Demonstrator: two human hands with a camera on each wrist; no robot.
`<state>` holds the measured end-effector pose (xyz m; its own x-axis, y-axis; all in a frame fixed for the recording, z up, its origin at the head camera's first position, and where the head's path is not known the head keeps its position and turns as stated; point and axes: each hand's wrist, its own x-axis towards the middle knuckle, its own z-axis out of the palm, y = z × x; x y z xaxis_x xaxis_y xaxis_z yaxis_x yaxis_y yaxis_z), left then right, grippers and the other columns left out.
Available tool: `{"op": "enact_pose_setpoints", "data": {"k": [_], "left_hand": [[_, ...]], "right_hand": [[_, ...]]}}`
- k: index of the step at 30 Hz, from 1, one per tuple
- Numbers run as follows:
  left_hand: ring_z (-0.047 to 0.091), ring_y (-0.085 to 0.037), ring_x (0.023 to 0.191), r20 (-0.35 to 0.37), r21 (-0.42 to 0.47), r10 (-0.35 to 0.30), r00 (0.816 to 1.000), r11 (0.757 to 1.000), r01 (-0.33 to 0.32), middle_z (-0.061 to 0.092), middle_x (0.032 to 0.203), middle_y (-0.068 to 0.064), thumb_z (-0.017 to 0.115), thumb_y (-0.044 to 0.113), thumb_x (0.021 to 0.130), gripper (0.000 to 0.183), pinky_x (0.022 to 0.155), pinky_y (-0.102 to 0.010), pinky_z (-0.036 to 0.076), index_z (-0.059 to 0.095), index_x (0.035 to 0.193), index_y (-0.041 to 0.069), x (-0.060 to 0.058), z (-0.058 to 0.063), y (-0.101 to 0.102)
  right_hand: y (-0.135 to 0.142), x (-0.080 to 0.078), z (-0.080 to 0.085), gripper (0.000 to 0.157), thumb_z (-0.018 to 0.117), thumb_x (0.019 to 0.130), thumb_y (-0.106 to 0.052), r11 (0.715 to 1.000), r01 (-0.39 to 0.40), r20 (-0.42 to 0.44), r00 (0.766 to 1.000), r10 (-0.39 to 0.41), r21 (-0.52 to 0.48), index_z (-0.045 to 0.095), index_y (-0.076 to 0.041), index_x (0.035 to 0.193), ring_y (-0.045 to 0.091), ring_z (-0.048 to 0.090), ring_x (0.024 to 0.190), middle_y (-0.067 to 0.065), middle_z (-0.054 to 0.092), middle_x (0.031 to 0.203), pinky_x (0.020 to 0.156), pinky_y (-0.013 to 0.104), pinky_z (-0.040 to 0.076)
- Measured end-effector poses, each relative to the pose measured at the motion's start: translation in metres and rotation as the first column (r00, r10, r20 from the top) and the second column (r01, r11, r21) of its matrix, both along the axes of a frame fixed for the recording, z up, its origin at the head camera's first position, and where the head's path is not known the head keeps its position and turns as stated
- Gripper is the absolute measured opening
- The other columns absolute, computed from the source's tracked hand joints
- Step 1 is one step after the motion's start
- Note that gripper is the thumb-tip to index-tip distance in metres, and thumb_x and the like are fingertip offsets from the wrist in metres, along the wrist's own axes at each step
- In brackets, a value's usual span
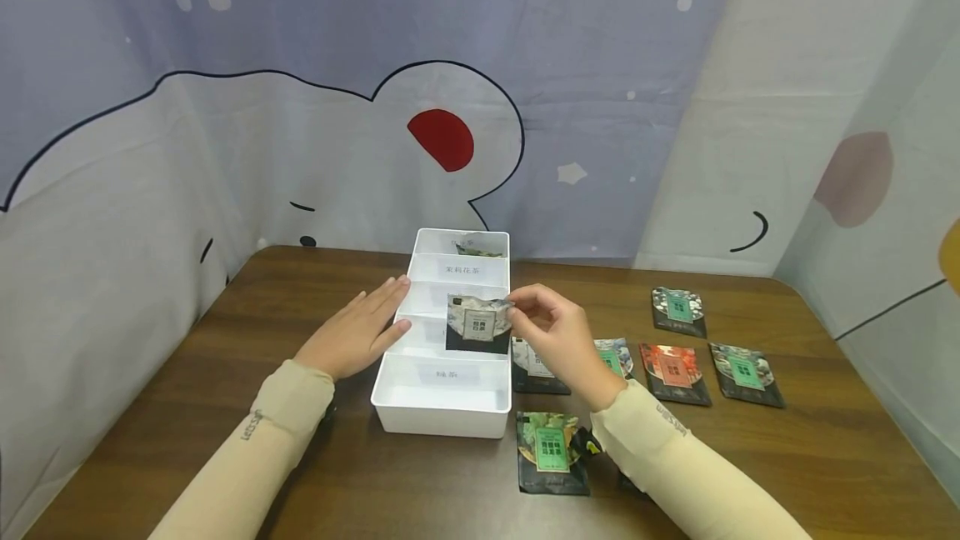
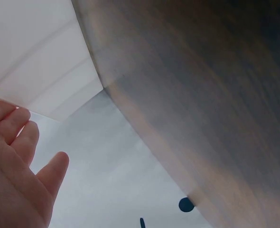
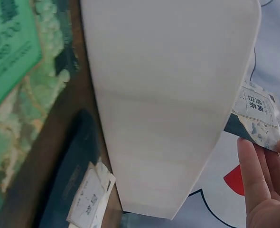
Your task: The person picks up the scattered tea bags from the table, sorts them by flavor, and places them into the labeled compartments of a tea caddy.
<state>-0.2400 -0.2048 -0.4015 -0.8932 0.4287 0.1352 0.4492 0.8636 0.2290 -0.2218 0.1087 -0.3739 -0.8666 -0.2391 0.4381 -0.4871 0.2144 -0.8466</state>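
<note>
In the head view, a long white box point(image 1: 442, 423) divided into several labelled compartments stands on the table. My right hand point(image 1: 558, 340) pinches a grey-and-black tea sachet point(image 1: 478, 325) by its right edge, above the box's middle compartments. The right wrist view shows the same sachet point(image 3: 257, 114) over the box's rim, between thumb and fingers. My left hand point(image 1: 358, 327) has its fingers extended, the tips at the box's left rim; in the left wrist view those fingers point(image 2: 23, 135) touch the rim. Another sachet point(image 1: 480, 250) lies in the farthest compartment.
Right of the box lie a green-labelled sachet point(image 1: 551, 452), a white-labelled one point(image 1: 540, 369) and a red one point(image 1: 675, 373). Other green-labelled sachets point(image 1: 678, 311) are farther right. Some are partly hidden by my right arm. A printed curtain point(image 1: 337, 157) hangs behind the table point(image 1: 225, 407).
</note>
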Motion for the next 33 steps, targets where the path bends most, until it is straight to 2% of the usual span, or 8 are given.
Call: {"op": "enact_pose_setpoints", "data": {"k": [10,19,26,33], "left_hand": [[0.019,-0.028,0.155,0.007,-0.002,0.006,1.000,1.000,-0.006,0.019,0.168,-0.008,0.036,0.050,0.108,0.071,0.124,-0.053,0.018,0.018,0.163,0.008,0.000,-0.001,0.000],[0.019,-0.027,0.155,0.006,0.005,-0.003,1.000,1.000,0.003,0.020,0.168,-0.008,0.036,0.049,0.108,0.070,0.124,-0.052,0.018,0.019,0.162,0.007,-0.001,0.001,0.000],[0.020,-0.028,0.154,0.007,0.005,-0.006,1.000,1.000,0.006,0.020,0.168,-0.009,0.037,0.048,0.108,0.070,0.124,-0.052,0.018,0.019,0.162,0.007,0.000,0.002,0.000],[0.020,-0.028,0.154,0.010,0.004,-0.001,1.000,1.000,0.001,0.019,0.168,-0.008,0.036,0.049,0.108,0.070,0.124,-0.053,0.018,0.019,0.162,0.008,0.000,0.002,0.000]], "right_hand": [[0.004,0.009,-0.007,0.012,0.070,0.093,-0.002,0.987,-0.007,-0.104,0.994,0.024,0.161,0.073,-0.006,0.103,0.014,0.070,0.082,0.004,0.073,0.095,0.069,0.032,0.062],[0.009,0.011,-0.013,0.012,0.072,0.092,-0.002,0.946,-0.039,-0.203,0.973,0.110,0.323,0.074,-0.011,0.099,0.010,0.067,0.084,-0.002,0.072,0.096,0.067,0.029,0.060],[0.012,0.012,-0.016,0.012,0.073,0.089,0.001,0.929,-0.085,-0.226,0.958,0.175,0.360,0.073,-0.008,0.097,0.011,0.065,0.085,0.000,0.071,0.094,0.065,0.032,0.061],[0.015,0.012,-0.017,0.012,0.074,0.089,0.000,0.922,-0.091,-0.214,0.960,0.183,0.376,0.073,-0.009,0.097,0.010,0.065,0.083,-0.002,0.070,0.093,0.065,0.032,0.060]]}}
